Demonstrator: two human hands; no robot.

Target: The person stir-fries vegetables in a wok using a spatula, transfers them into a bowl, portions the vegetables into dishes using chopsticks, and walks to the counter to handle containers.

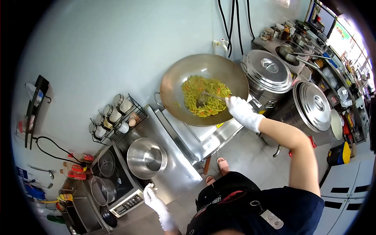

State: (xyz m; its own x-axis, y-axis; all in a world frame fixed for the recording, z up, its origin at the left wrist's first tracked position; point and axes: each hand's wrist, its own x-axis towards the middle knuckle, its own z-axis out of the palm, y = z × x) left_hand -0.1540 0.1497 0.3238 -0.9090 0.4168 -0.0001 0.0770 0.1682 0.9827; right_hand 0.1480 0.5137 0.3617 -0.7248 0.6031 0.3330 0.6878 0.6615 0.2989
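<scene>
My right hand (pixel 243 112), in a white glove, is closed on the handle of a metal spatula (pixel 213 95) over the right side of a large wok (pixel 172 78). The spatula's head is partly buried in chopped green beans (pixel 203 107) with small red and orange bits. My left hand (pixel 155 198), gloved too, hangs at the counter's front edge below an empty steel bowl (pixel 147 158). Its fingers are curled together; whether anything is between them is too small to tell.
Two large lidded pots (pixel 266 70) (pixel 313 105) stand right of the wok. A wire rack (pixel 119 131) with jars is on the left by the wall. An appliance with a control panel (pixel 127 203) and a sink (pixel 78 213) lie lower left. Pans (pixel 288 51) stand at the upper right.
</scene>
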